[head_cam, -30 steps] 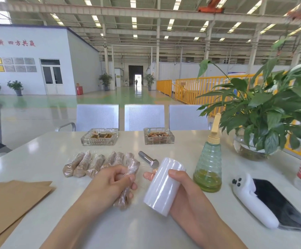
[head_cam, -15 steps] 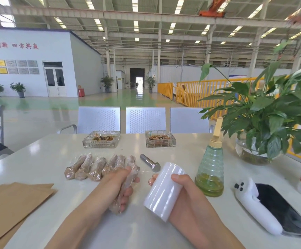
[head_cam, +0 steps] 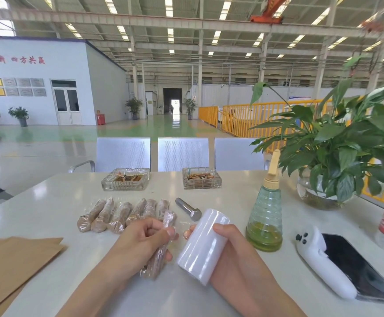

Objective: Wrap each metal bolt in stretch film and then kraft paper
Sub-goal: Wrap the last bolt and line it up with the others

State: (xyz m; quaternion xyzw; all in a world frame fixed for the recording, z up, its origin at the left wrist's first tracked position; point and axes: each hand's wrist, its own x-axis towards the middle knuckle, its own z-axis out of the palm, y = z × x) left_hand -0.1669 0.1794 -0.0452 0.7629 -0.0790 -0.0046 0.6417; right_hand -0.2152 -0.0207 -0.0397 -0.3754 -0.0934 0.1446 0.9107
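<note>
White table (head_cam: 49, 209): left hand (head_cam: 140, 241) grips wrapped bolt (head_cam: 161, 250), right hand (head_cam: 230, 250) film roll (head_cam: 202, 245), beside spray bottle (head_cam: 265, 216).

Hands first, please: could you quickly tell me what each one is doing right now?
Left hand: closed, gripping a wrapped bolt.
Right hand: closed, holding the stretch film roll.

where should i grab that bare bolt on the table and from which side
Pinch the bare bolt across its smooth shank, coming down from above. It lies flat with the hex head toward the person and close to the film roll; the far shank end has open table on both sides, so fingers should fit there.
</note>
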